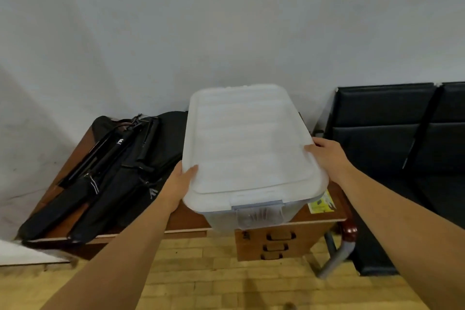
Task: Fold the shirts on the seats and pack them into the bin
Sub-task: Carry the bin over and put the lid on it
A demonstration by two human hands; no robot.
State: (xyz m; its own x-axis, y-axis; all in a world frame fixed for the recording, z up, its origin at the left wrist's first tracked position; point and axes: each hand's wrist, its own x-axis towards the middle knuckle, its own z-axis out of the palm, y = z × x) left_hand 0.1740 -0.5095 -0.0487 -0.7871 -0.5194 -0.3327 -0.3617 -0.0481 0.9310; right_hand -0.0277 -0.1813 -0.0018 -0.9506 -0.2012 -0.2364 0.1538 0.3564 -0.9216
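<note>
A clear plastic bin [254, 214] with a white lid [247, 141] and a grey latch sits on a brown wooden desk [186, 219], its near end past the desk's front edge. My left hand [180, 181] grips the lid's left edge, thumb on top. My right hand [327, 153] holds the lid's right edge with fingers curled around the rim. No shirts are in view. The bin's inside is hidden under the lid.
Several long black bags [108, 173] lie on the desk's left part. Black padded seats [392, 138] stand at the right against the white wall. A yellow paper [320, 202] lies by the bin. Drawers [276, 244] are under the desk.
</note>
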